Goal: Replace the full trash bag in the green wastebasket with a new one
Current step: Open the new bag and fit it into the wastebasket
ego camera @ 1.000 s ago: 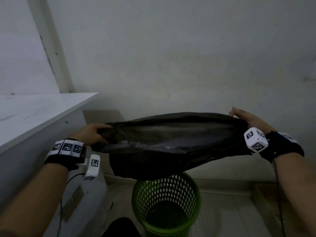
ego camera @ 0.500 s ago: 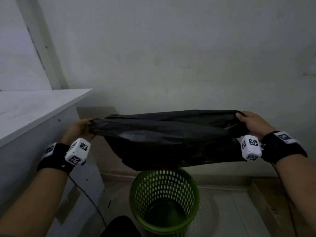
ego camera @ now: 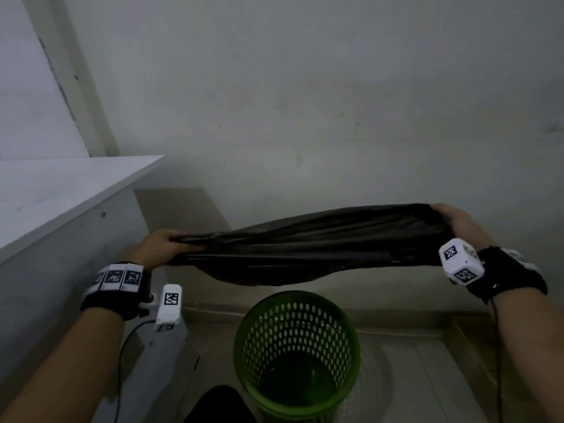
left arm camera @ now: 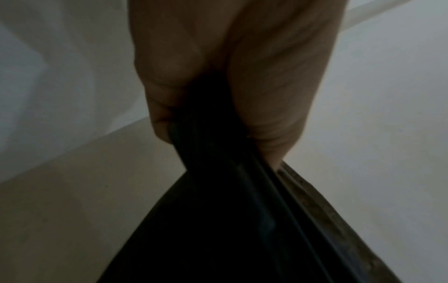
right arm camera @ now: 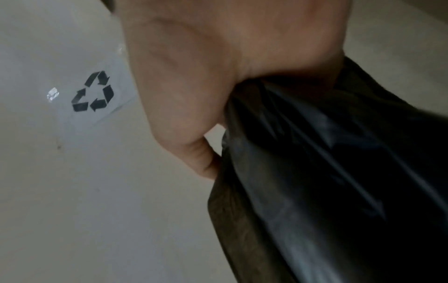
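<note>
New liner in hand, not yet fitted — green wastebasket [ego camera: 296, 352] stands unlined.

Left hand [ego camera: 158, 248] and right hand [ego camera: 457, 222] each clench one end of the black trash bag [ego camera: 320, 248], stretched above the wastebasket — lowering and cuffing remain; the full bag is not identifiable.

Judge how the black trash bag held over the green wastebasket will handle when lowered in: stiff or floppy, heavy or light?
Probably floppy: the black trash bag sags in the middle between the left hand and right hand. Likely light, since it hangs thin and flat above the green wastebasket. Its glossy folds suggest it may slip, so both hands bunching its ends seems sensible.
</note>
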